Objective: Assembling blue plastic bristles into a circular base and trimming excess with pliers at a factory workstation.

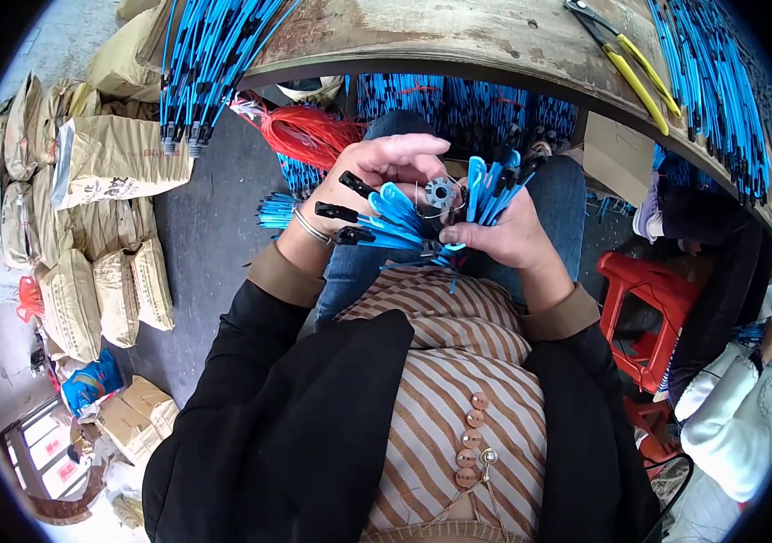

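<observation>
My left hand [386, 167] and my right hand [503, 233] meet above my lap, close to my chest. Together they hold a fan of blue strips with black tips [386, 222] that spread out to the left and up to the right. At the centre of the fan sits a small grey metal ring with holes [441, 192], pinched between the fingers of both hands. A thin bracelet circles my left wrist. Dark sleeves with tan cuffs cover both forearms.
A worn curved table edge [458, 41] lies ahead, with yellow-handled cutters [630, 63] and bundles of blue strips [716, 81] on it. More blue bundles [209, 54] hang at the left. Tan sacks [105, 226] stack on the left floor. A red stool [644, 308] and another person's white sleeve [730, 416] are at the right.
</observation>
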{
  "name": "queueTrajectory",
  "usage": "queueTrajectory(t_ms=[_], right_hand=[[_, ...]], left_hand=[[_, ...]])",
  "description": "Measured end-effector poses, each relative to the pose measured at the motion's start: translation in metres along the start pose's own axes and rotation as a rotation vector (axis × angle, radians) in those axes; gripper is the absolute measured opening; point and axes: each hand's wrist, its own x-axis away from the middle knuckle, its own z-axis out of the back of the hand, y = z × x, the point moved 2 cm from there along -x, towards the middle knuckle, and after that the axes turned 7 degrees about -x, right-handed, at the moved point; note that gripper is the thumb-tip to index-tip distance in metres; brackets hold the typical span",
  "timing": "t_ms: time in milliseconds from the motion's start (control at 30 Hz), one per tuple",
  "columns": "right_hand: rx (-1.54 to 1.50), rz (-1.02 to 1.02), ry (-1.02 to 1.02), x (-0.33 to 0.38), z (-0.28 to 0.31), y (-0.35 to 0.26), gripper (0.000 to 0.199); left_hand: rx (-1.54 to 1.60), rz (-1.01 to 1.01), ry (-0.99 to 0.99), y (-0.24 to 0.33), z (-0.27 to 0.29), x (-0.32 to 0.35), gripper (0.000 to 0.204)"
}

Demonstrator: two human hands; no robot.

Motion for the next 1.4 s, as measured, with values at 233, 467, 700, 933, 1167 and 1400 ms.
queueTrajectory(t_ms=[233,467,700,933,1167,1400], right_hand=[[-0.028,0.009,0.008,0.0,-0.003,-0.002,0.02],[-0.045,0.0,0.034,0.002,-0.005,-0.004,0.021],[0.022,0.1,0.078,0.001,-0.002,-0.001,0.038],[0.07,0.092,0.219,0.002,-0.003,0.0,0.053],[0.166,0.113,0.274,0.003,-0.002,0.0,0.053],[0.21,0.026,0.198,0.017,0.009,0.007,0.053]], left_hand=[[-0.326,-0.206,-0.135,0.005,0.007,-0.008,0.041],[-0.304,-0.133,-0.091,0.001,0.005,-0.003,0.034],[-0.271,-0.118,-0.118,0.009,0.006,-0.007,0.037],[-0.099,-0.022,-0.089,0.016,-0.001,-0.003,0.044],[-0.282,0.002,0.057,0.028,-0.02,-0.007,0.037],[-0.433,0.084,0.139,0.017,-0.033,-0.007,0.032]])
